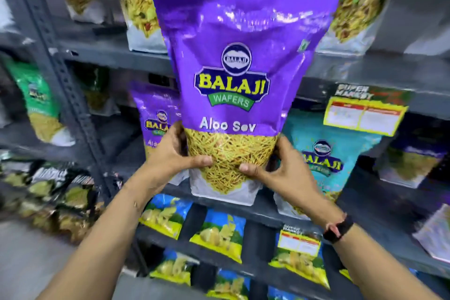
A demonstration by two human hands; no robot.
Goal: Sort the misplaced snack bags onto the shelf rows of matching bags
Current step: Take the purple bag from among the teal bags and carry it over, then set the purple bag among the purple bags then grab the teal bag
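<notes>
A large purple Aloo Sev bag [238, 68] stands upright in front of me, its base at the front edge of the middle shelf [263, 204]. My left hand [173, 153] grips its lower left side and my right hand [272, 165] grips its lower right side. A second purple Aloo Sev bag [155, 119] stands on the same shelf just behind and to the left. A teal bag [326, 151] stands to the right on that shelf, partly hidden by my right hand.
The upper shelf [117, 52] carries teal mixture bags [138, 0]. Below hang blue-and-yellow chip bags [219, 234]. Green bags [41, 105] and dark bags [53, 192] fill the rack at left, beyond a grey upright post [63, 75]. A yellow price label [365, 114] sits at right.
</notes>
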